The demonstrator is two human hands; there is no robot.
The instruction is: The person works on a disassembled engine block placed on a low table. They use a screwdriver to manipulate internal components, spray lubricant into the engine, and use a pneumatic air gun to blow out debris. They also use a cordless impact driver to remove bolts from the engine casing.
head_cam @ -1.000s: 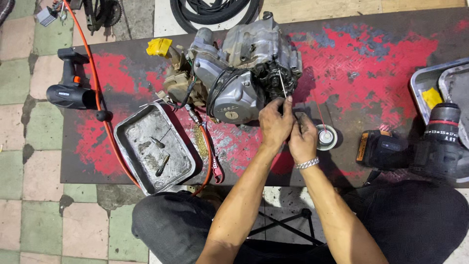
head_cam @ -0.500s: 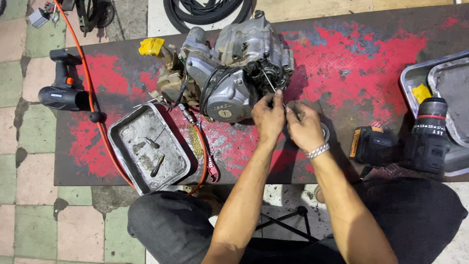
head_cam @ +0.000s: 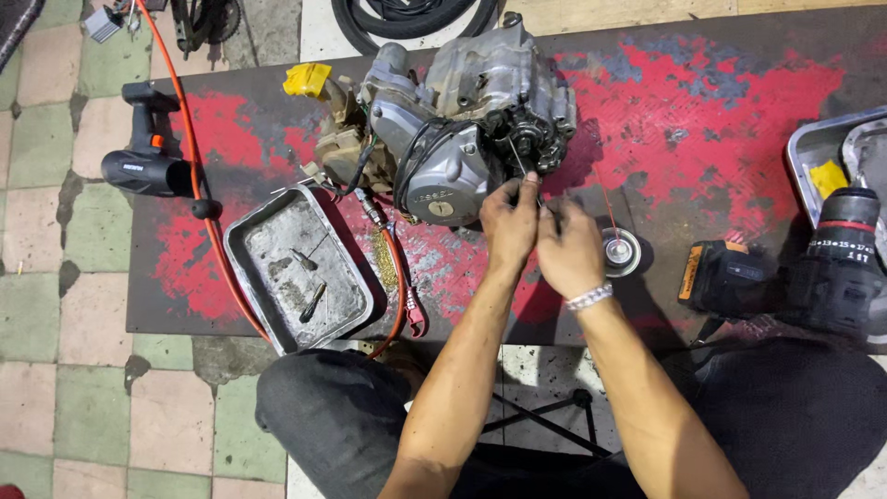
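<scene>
Both hands are in tight at the near side of the engine (head_cam: 467, 120), which sits on its side on the worn red-and-black bench (head_cam: 702, 120). The left hand (head_cam: 510, 222) has its fingers pressed together, pinching the lower end of a thin metal rod (head_cam: 517, 162) that rises from the fingertips up and a touch left into the open part of the crankcase. So the rod's long axis runs near to far, and the engine opening lies straight beyond the pinch. The right hand (head_cam: 570, 251) is just beside it, touching or nearly so, fingers curled in toward the same spot; whether it grips anything I cannot tell, the knuckles hide it. The left hand is the one nearer the rod and the case. To the right of the hands a small round metal cap (head_cam: 620, 251) lies on the bench, with a fine red wire (head_cam: 605, 203) slanting up from it. Farther right rests a black cordless drill (head_cam: 836, 263). To the left sits a dented metal tray (head_cam: 300, 268) holding a couple of small parts, an orange hose (head_cam: 199, 199) curving past it.
</scene>
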